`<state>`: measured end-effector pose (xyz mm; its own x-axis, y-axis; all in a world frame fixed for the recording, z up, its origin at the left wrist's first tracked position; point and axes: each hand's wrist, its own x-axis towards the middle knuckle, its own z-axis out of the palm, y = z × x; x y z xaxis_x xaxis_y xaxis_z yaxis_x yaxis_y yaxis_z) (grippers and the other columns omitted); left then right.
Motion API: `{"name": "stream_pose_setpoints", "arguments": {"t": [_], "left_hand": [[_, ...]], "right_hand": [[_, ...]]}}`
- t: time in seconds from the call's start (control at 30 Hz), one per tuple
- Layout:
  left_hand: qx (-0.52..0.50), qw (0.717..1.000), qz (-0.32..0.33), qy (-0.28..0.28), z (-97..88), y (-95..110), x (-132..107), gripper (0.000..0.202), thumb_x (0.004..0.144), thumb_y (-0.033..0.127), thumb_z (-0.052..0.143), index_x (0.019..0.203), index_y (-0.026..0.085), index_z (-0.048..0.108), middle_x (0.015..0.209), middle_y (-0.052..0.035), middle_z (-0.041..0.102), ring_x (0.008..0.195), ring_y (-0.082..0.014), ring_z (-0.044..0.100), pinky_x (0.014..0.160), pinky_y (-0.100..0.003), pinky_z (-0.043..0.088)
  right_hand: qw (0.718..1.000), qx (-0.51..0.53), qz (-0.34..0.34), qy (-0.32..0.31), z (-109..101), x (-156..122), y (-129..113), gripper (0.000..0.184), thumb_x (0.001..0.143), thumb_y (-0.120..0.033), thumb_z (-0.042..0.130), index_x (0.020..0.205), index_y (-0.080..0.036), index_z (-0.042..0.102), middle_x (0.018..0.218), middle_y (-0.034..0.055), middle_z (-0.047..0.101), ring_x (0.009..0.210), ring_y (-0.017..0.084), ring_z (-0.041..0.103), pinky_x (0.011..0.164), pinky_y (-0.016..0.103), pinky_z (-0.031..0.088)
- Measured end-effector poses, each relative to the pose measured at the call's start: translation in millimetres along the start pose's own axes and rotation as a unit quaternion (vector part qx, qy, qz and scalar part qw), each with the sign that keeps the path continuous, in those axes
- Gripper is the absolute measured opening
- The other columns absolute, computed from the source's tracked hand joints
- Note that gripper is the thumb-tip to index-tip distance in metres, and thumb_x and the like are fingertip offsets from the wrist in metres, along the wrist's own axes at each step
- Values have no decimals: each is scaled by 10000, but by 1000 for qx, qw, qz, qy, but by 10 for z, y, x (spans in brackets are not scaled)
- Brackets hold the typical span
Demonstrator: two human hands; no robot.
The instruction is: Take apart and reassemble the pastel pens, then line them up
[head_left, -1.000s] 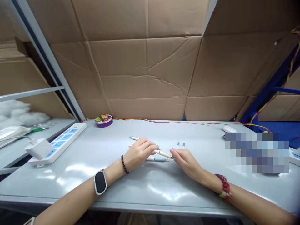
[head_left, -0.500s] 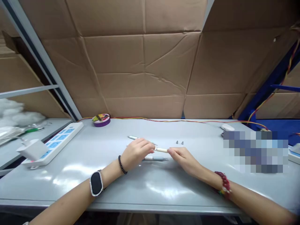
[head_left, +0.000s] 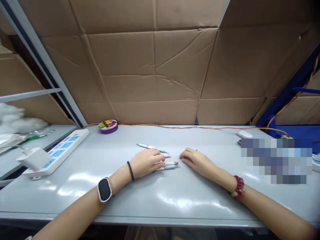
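My left hand rests over several pens on the table, its thumb and fingers closed around the cream pen, whose dark tip points right. Just below lies a light blue pen, partly under the thumb. A pink pen sticks out past the fingertips, mostly hidden by the hand. Behind it, a white and pale green pen lies slanted. To the right, my right hand is low on the tabletop with its fingers bent together; what they hold, if anything, is hidden. A tiny dark bit shows behind its knuckles.
A white power strip with a plugged-in charger lies at left. At the back stands a purple tape roll, near thin red and yellow wires. A white mouse and a blurred-out object are at right.
My right hand has let go of the cream pen and shifted slightly right and back, over where two small grey pieces lay. The cream pen is now lower, beside the blue pen, under my left hand.
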<state>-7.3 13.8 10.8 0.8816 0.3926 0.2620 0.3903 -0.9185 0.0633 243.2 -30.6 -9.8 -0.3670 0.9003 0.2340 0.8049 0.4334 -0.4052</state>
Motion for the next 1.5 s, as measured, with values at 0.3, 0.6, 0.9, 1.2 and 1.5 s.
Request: {"name": "stream_pose_setpoints", "arguments": {"t": [0.3,0.6,0.9,1.2,1.5], "left_hand": [[-11,1000,17,3,37,132,-15,177,840,279,520,999,211,559,1142,-81,507,1044,-232,459,830,-350,406],[-67,995,-46,59,-17,221,1,144,893,238,395,832,175,509,993,-69,592,904,-197,530,815,-341,402],[-206,967,-147,5,23,224,-110,230,940,281,221,890,208,433,663,24,543,546,-125,474,516,-212,332],[-236,961,-145,-26,90,214,-95,175,935,276,282,913,217,446,719,30,549,614,-121,494,579,-200,347],[-244,952,-179,-44,69,222,-82,182,929,286,296,909,212,461,642,36,501,576,-122,467,537,-196,324]], "right_hand": [[993,100,26,60,-16,12,-64,167,866,-232,433,898,-200,594,881,42,628,766,156,578,691,285,462],[966,235,63,87,-54,-24,-167,153,854,-290,489,927,-222,606,894,26,624,813,153,581,723,268,485],[962,241,1,131,-37,-152,-206,117,862,-205,492,927,-249,579,835,-3,617,767,123,575,692,222,467],[964,242,-54,94,-32,-168,-256,165,844,-119,496,955,-225,558,846,2,620,751,103,573,677,199,461],[970,221,-17,101,-24,-186,-250,130,839,-146,504,933,-233,530,805,-12,596,737,101,563,670,200,460]]}}
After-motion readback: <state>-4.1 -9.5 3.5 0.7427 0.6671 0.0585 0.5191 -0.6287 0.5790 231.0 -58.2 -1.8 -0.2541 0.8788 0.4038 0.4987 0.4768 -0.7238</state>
